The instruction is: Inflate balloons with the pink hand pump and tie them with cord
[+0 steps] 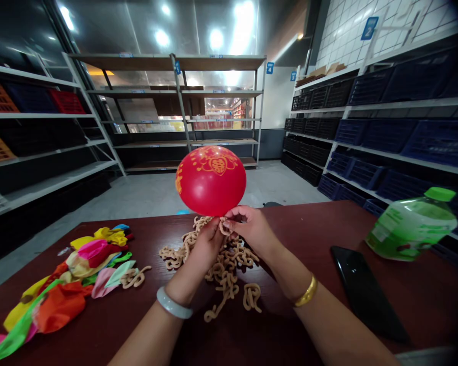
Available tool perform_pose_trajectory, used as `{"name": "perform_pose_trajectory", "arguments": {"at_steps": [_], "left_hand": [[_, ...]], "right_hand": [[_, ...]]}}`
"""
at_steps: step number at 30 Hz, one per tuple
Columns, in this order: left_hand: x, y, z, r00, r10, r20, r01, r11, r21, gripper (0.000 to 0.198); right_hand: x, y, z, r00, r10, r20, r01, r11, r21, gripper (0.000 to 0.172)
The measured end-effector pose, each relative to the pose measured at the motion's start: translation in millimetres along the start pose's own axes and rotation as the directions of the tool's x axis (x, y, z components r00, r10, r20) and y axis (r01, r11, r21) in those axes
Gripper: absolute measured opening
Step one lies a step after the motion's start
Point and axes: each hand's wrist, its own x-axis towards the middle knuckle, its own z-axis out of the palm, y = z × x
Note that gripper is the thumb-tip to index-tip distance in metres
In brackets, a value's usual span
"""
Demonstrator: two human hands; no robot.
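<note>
An inflated red balloon (211,185) with gold printed patterns stands upright above the table. My left hand (206,244) is closed around the area just under it, at the balloon's neck, which is mostly hidden by the fingers. My right hand (252,229) pinches a tan curly cord piece (224,227) right beside the neck. Beneath both hands lies a loose heap of similar tan curly cords (229,272), with a separate one (252,297) nearer to me. A pile of deflated balloons (66,305) in many colours spreads over the left of the table.
On the right of the dark red table (301,223) lie a black phone (366,292) and a green-capped bottle (412,226) on its base, tilted in view. Metal shelves (221,92) stand behind; crates (370,134) fill the racks at right.
</note>
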Motion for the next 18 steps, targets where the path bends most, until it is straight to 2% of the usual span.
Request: {"name": "perform_pose_trajectory", "arguments": {"at_steps": [4,6,9,12,15,18], "left_hand": [[-0.4,-3.1,-0.3,0.999,0.02,-0.027,-0.02,1.0,0.023,0.029],[-1.1,-4.5,0.7,1.0,-0.01,-0.028,0.01,1.0,-0.005,0.03],[-2.8,-5.8,3.1,0.993,-0.117,-0.027,0.111,0.979,-0.172,0.036],[-4.7,-5.4,4.1,0.969,-0.244,-0.032,0.22,0.917,-0.332,0.04],[-5.6,-2.4,3.8,0.948,-0.316,-0.045,0.28,0.892,-0.354,0.039],[-4.8,1.2,4.0,0.955,-0.289,-0.069,0.254,0.915,-0.315,0.039]], "right_hand": [[0.3,3.5,-0.9,0.992,-0.103,-0.067,0.099,0.993,-0.066,0.012],[-0.2,3.9,-0.9,0.989,-0.127,-0.079,0.123,0.991,-0.043,0.013],[-1.9,0.1,-1.6,0.999,0.022,-0.026,-0.018,0.991,0.135,0.021],[-3.0,-5.1,-3.5,0.984,0.172,0.047,-0.179,0.947,0.266,0.028],[-2.7,-6.4,-4.8,0.98,0.191,0.051,-0.198,0.942,0.271,0.028],[-2.2,-5.1,-4.3,0.981,0.192,0.028,-0.193,0.949,0.248,0.027]]}}
